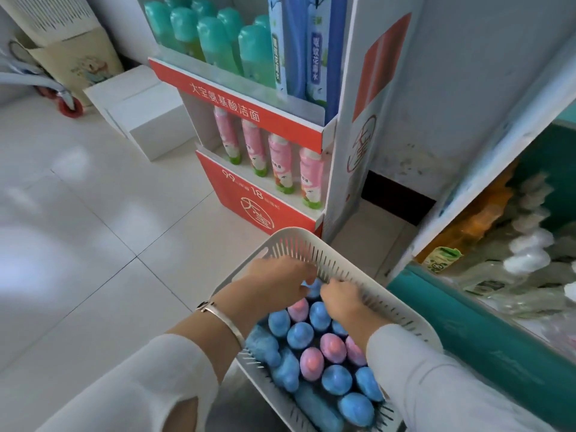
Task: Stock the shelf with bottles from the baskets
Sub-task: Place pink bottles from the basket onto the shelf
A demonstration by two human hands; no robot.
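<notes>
In the white slotted basket [296, 236] at the foot of the cardboard display shelf [218, 194], four pink-capped bottles [333, 347] stand among about eight blue-capped bottles [300, 335], and a few more blue ones lie along its left wall. The shelf's lower tier holds four pink bottles [280, 163]; teal-capped bottles [215, 45] fill the upper tier. The left hand [274, 282] and right hand [346, 302] curl over a blue cap at the basket's far end; whether either grips it cannot be told.

White tiled floor [78, 213] carries a red-and-white display shelf [258, 113] at upper centre — green-capped bottles [218, 48] on its upper tier, pink bottles [280, 160] below — and white boxes [146, 116] to its left.
</notes>
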